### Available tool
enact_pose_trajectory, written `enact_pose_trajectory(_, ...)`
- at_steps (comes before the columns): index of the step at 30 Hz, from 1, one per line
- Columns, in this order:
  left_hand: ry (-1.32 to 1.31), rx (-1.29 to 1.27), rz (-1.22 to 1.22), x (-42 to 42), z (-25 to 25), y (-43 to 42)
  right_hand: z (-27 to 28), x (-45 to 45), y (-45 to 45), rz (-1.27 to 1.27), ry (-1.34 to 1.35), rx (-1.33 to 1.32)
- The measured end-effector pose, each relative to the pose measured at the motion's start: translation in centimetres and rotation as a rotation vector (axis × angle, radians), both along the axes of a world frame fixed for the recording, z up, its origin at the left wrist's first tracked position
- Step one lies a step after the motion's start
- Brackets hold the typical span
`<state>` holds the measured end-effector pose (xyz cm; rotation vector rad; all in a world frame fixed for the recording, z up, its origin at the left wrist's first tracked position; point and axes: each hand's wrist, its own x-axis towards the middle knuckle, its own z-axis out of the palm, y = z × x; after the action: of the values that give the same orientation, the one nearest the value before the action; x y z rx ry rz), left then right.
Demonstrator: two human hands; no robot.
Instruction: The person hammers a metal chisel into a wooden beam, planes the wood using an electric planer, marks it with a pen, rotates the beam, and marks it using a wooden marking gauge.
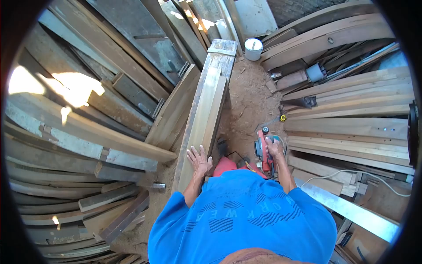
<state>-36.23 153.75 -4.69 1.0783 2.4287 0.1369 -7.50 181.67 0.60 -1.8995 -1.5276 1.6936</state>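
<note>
My left hand (199, 161) lies with its fingers spread on a long wooden board (203, 121). The board rests along a narrow, worn workbench (223, 60) that runs away from me. On my right side, my right hand (275, 146) is wrapped round the handle of a red electric planer (264, 152). The planer is held beside my leg, apart from the board. Its underside is turned away, so I cannot see it.
Stacked timber (347, 125) fills the right side, and curved beams (52, 174) crowd the left. A white bucket (253, 49) stands by the bench's far end. Sawdust (246, 99) covers the floor. A yellow tape measure (282, 118) and a pale cable (351, 171) lie at right.
</note>
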Motion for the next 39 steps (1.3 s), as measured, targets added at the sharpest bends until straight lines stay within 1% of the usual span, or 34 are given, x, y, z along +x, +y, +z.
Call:
enact_pose_trajectory(3, 0.046, 0.088, -0.094, -2.5, -0.6, 4.6, -0.8, -0.4, 2.3, -0.046, -0.037, -0.043)
enact_pose_trajectory(4, 0.047, 0.098, -0.123, -3.4, -0.9, 5.9, -0.1, -0.6, 3.2, -0.012, -0.037, -0.023)
enact_pose_trajectory(5, 0.050, 0.114, -0.151, -4.4, -1.3, 7.6, -0.5, -0.8, 4.2, -0.006, -0.074, -0.007)
enact_pose_trajectory(7, 0.056, 0.150, -0.194, -6.6, -2.1, 11.3, -2.0, -0.7, 6.1, 0.009, -0.139, 0.027)
enact_pose_trajectory(8, 0.054, 0.169, -0.210, -7.6, -2.6, 13.0, -3.3, -0.4, 7.1, 0.019, -0.108, 0.039)
enact_pose_trajectory(9, 0.046, 0.187, -0.226, -8.4, -3.0, 14.7, -4.5, -0.6, 7.8, 0.040, -0.120, 0.106)
enact_pose_trajectory(11, 0.119, 0.101, -0.232, -9.4, -1.8, 18.5, -7.0, 0.1, 9.3, 0.069, -0.171, 0.237)
enact_pose_trajectory(13, 0.122, -0.050, -0.165, -9.7, 0.3, 22.1, -11.3, 1.2, 10.7, 0.122, -0.220, 0.291)
enact_pose_trajectory(14, 0.101, -0.087, -0.140, -9.9, 0.6, 23.5, -11.0, 0.9, 11.3, 0.114, -0.244, 0.236)
enact_pose_trajectory(17, 0.072, -0.149, -0.041, -10.0, 0.6, 26.6, -11.6, -0.7, 13.9, 0.141, -0.235, 0.240)
enact_pose_trajectory(18, 0.121, -0.134, -0.021, -9.5, -0.2, 27.0, -12.4, -0.8, 14.5, 0.160, -0.218, 0.260)
enact_pose_trajectory(20, 0.225, -0.108, 0.020, -8.6, -2.0, 27.6, -14.5, -0.6, 16.6, 0.204, -0.208, 0.095)
enact_pose_trajectory(22, 0.291, -0.088, 0.022, -8.5, -2.6, 28.2, -16.5, -0.7, 18.7, 0.238, -0.158, -0.023)
enact_pose_trajectory(24, 0.364, -0.099, 0.028, -7.9, -2.4, 28.6, -21.1, -0.5, 20.4, 0.232, -0.144, -0.022)
enact_pose_trajectory(26, 0.371, -0.094, 0.017, -8.0, -2.7, 28.8, -20.8, -1.4, 22.9, 0.226, -0.098, -0.036)
enact_pose_trajectory(29, 0.416, -0.104, -0.020, -8.0, -3.0, 29.0, -26.3, -1.8, 26.3, 0.240, -0.044, 0.026)
enact_pose_trajectory(32, 0.439, -0.123, -0.069, -8.2, -3.3, 29.2, -37.7, -1.7, 28.2, 0.328, -0.195, 0.025)
enact_pose_trajectory(33, 0.420, -0.095, -0.092, -8.2, -3.3, 29.3, -39.4, -2.4, 29.3, 0.393, -0.294, 0.009)
enact_pose_trajectory(34, 0.403, -0.083, -0.101, -8.4, -3.5, 29.3, -40.9, -2.9, 30.4, 0.372, -0.291, 0.148)
enact_pose_trajectory(36, 0.368, -0.081, -0.113, -8.4, -3.5, 29.4, -40.1, -3.9, 34.4, 0.337, -0.113, 0.056)
enact_pose_trajectory(38, 0.377, -0.077, -0.140, -8.8, -4.0, 28.8, -46.8, -3.4, 36.3, 0.442, -0.231, -0.061)
enact_pose_trajectory(39, 0.376, -0.064, -0.153, -9.1, -4.4, 28.3, -48.7, -3.5, 36.8, 0.471, -0.267, -0.020)
